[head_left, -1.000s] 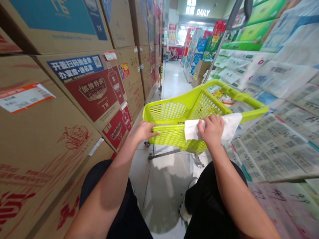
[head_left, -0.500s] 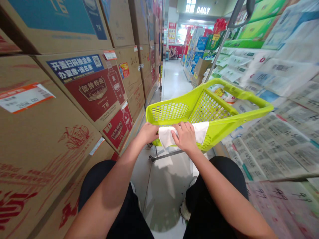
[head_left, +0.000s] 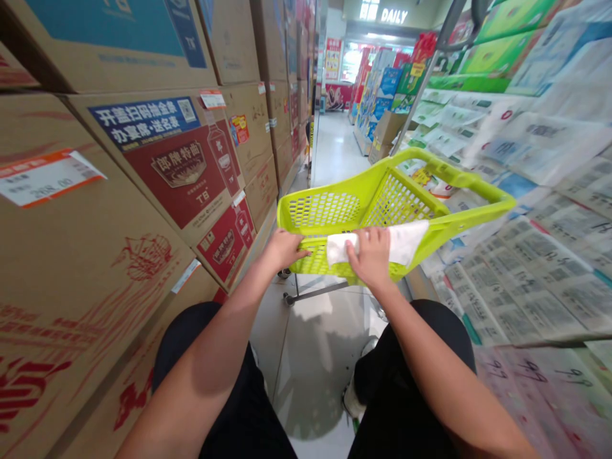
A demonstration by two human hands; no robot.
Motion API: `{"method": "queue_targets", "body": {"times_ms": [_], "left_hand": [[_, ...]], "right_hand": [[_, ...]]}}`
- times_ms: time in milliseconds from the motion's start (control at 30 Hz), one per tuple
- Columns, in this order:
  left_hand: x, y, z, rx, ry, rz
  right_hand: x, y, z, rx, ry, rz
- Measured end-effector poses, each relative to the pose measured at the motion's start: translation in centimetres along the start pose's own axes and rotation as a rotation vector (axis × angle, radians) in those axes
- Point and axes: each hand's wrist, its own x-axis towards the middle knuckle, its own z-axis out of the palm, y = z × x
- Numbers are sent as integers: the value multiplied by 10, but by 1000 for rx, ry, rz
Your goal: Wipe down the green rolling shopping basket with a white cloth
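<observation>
A lime-green plastic shopping cart (head_left: 329, 201) with perforated walls stands crosswise in front of my knees. My left hand (head_left: 285, 248) is closed over its near rim at the left corner, thumb on the outer side. A white cloth (head_left: 408, 239) is draped over the same rim, farther right. My right hand (head_left: 373, 255) grips the cloth against the rim, fingers over the top and thumb on the outside. The cart's handle (head_left: 482, 191) reaches out to the right. Below the basket a grey frame with a wheel (head_left: 288, 299) shows.
Stacked cardboard cartons (head_left: 186, 166) with price tags wall off my left side. White tissue packs (head_left: 526, 255) are piled along the right. A grey pole (head_left: 421, 95) rises behind the cart. The tiled aisle (head_left: 339, 140) runs on toward more shelves.
My right hand has slid right along the cart's rim, taking the white cloth with it, away from my left hand. My left hand stays at the corner.
</observation>
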Motion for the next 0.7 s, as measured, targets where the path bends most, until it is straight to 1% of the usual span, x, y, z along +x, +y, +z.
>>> {"method": "queue_targets", "body": {"times_ms": [67,100,167,200,267,333,400,467,533,600,667,700], "left_hand": [[-5,10,-2,-19,15,22],[-7,13,-2,-29,28,40],[-10,17,-2,-47,53,76],[-11,16,-2,-56,64,90],[-11,12,-2,-64,65,96],[-8,5,-1,-50,31,70],[-4,-5,0,-28,-2,35],[1,-12,2,-14,-6,15],[4,-14,3,-2,-3,4],[4,-10,1,9,-15,-4],[3,-2,-2,14,-21,-7],[1,2,-3,10,-19,-6]], "right_hand": [[-5,-33,8,101,-89,-77],[-7,-46,11,136,-112,-97],[-9,-62,13,176,-138,-138],[-8,-63,13,177,-147,-163],[-5,-51,10,141,-153,-186],[2,-21,4,58,-121,-131],[9,15,-3,-45,-38,-15],[14,48,-9,-111,70,72],[16,64,-11,-128,136,103],[13,60,-8,-120,159,106],[7,37,-2,-83,123,70],[4,21,2,-47,82,30]]}}
